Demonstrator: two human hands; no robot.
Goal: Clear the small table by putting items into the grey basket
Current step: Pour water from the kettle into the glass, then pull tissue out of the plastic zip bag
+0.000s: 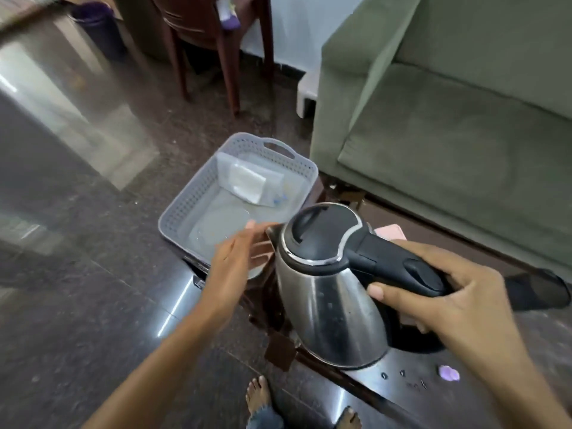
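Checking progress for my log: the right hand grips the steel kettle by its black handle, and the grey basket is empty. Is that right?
Not quite. The head view shows the grey basket is not empty: a clear packet with something white inside lies in it. The right hand does grip the steel kettle by its black handle.

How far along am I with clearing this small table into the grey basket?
Partway. Done: a clear packet lies in the grey basket. In hand: the right hand grips the kettle by its handle, left hand open near the spout. Left: the kettle itself, a purple scrap and small black bits on the table, a pink item behind the kettle.
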